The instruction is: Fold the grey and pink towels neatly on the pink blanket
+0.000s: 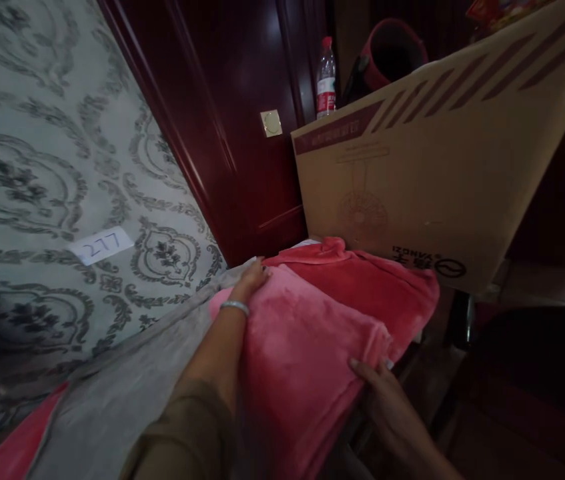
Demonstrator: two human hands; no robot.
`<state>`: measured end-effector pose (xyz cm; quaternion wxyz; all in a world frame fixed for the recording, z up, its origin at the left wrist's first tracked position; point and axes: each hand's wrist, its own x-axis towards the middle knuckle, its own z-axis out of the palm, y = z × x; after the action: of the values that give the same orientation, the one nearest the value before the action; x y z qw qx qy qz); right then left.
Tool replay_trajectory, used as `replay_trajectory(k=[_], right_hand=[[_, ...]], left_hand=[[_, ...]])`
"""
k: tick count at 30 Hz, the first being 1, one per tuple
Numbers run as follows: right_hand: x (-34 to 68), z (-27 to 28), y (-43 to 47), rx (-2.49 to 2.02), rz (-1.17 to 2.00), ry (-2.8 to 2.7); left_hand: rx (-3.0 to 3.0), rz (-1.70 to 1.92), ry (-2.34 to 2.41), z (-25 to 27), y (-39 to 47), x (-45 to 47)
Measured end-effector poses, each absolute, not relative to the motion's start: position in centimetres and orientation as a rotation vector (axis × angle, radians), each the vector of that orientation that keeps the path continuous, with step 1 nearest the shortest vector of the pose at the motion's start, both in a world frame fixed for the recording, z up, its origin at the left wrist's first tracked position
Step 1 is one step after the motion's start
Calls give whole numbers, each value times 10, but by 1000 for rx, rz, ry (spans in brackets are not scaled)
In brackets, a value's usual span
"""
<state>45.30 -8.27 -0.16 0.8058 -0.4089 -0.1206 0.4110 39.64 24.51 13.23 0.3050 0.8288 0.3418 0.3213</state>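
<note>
Left hand (253,277) palm-down, arm (219,357) extended forward; right hand (379,387) nearer, thumb (362,369) uppermost.

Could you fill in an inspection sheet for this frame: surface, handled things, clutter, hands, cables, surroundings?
Surface: grey fabric along the wall's foot.
Handled things: pink plush fabric; red plush fabric beyond it; whether one piece, cannot tell.
Clutter: cardboard box; red-capped bottle.
Hands: left hand at the pink's far left edge, grip unclear; right hand holds its right edge, thumb on top.
Cables: nothing seen.
Surroundings: patterned wall, paper marked 277, dark red panel.
</note>
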Motion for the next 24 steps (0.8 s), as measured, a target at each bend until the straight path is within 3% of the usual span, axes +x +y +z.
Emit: replay_trajectory(k=[5, 12, 19, 24], right_hand=[[474, -8, -87, -823, 1009, -297], [488, 1, -82, -782, 1089, -114], [482, -15, -90, -925, 953, -65], [498, -37, -100, -1136, 816, -200]], left_hand=[[2176, 701, 1047, 81, 269, 409], [2149, 597, 1293, 74, 299, 420], [2180, 874, 1174, 79, 297, 452], [2217, 718, 1156, 63, 293, 465]])
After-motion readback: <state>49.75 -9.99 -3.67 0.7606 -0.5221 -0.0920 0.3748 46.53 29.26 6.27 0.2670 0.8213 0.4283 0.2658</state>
